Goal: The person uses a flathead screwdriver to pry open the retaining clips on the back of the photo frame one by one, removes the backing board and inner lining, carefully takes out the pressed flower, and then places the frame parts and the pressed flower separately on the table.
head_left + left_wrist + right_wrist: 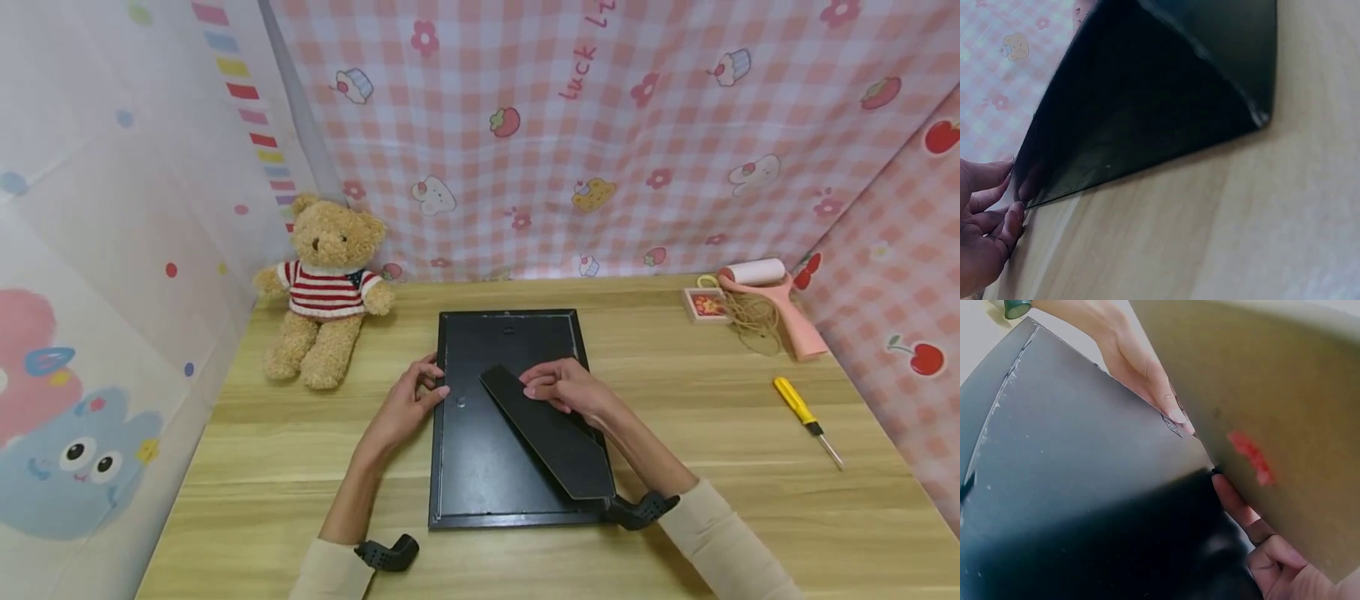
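Note:
A black picture frame (480, 475) lies back side up on the wooden table. Along its left edge, my left hand (403, 406) grips the border, thumb on top and fingers at the side. A long black easel stand (553, 437) with a tapered end slants over the frame's back. My right hand (572, 388) pinches the stand near its upper, narrower end. In the right wrist view, the stand's brown face (1297, 381) shows with a red mark on it. The left wrist view shows my left fingertips (1015, 215) at the frame's edge.
A teddy bear (327, 292) in a striped sweater sits at the back left. At the back right lie a pink lint roller (795, 317), twine (752, 315) and a small box (707, 306). A yellow screwdriver (797, 402) lies on the right side.

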The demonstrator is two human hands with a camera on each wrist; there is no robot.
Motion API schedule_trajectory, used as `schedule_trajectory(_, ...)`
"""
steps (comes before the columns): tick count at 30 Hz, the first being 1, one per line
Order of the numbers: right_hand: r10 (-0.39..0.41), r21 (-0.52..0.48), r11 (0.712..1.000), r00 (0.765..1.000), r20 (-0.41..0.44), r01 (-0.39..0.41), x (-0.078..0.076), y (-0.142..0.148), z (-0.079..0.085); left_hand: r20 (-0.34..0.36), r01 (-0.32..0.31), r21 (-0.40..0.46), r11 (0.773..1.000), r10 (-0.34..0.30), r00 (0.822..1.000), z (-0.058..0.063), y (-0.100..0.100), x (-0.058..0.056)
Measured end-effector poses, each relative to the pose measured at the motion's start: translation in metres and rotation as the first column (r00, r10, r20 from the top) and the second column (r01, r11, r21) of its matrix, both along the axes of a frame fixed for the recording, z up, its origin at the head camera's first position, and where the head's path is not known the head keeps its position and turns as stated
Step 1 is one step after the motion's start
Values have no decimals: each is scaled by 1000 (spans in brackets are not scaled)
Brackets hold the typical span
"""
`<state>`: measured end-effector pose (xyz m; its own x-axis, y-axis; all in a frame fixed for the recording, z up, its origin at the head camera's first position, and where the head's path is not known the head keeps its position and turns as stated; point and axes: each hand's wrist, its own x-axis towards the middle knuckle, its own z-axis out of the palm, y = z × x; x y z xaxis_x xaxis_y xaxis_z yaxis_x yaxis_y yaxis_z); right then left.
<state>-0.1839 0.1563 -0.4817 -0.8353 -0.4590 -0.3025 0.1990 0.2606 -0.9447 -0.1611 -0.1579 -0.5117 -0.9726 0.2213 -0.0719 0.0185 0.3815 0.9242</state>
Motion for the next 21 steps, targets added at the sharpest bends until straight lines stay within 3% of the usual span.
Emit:
schedule_trajectory(9,-14,7,1000,1000,-19,14,3,-1,0,15,4,-28,1000,-4,1000,-1,-3,-1)
schedule_trajectory(14,-25,8,1000,999,-26,25,5,-1,-2,-32,-12,-47,999,10,999,-3,-4,0)
schedule_trajectory(21,-44,2,999,998,-34,44,5,-3,-2,-116,-19,-69,997,11,993,-42,-14,-16)
